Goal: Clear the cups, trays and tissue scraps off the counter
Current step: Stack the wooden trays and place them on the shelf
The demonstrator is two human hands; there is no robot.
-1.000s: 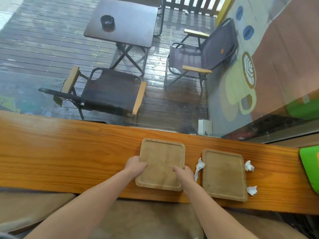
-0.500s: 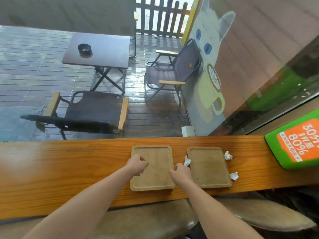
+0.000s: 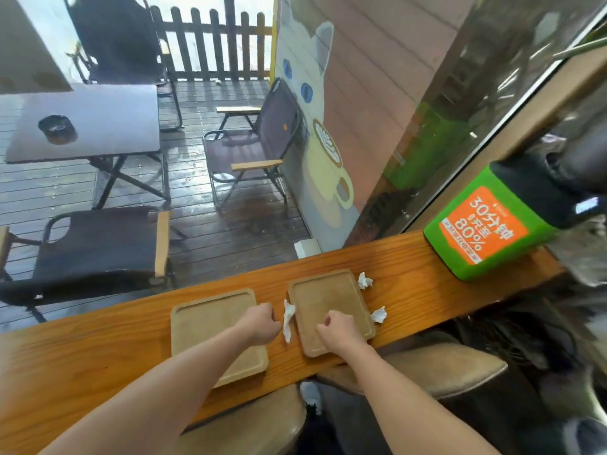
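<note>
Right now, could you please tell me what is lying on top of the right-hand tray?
Only the right hand, fingers curled, lies over the near half of the right-hand tray; the rest of its surface shows bare wood. Anything beneath the hand is hidden.

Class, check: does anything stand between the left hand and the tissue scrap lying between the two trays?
Nothing visible does. The left hand sits just left of the tissue scrap, at the right edge of the left tray.
</note>
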